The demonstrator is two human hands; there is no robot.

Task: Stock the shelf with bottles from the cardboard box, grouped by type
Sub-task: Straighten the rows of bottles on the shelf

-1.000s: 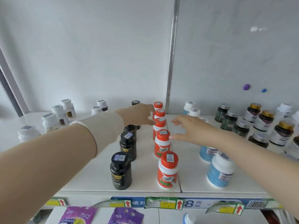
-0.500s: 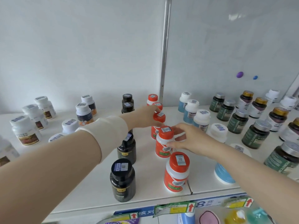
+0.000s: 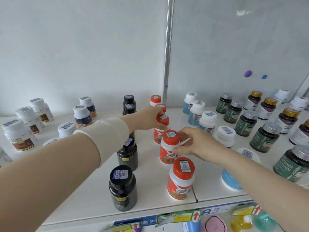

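Your left hand (image 3: 150, 119) curls round the cap of the mid-row orange bottle (image 3: 164, 122), and your right hand (image 3: 199, 144) pinches the nearer orange bottle (image 3: 168, 151) just under its cap; both stand on the shelf (image 3: 150, 203). Nudge them upright into line with the front orange bottle (image 3: 180, 180), keeping clear of the black bottles (image 3: 122, 188).

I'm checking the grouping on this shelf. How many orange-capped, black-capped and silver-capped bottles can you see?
orange-capped bottles: 5
black-capped bottles: 4 visible
silver-capped bottles: 5
Total: 14
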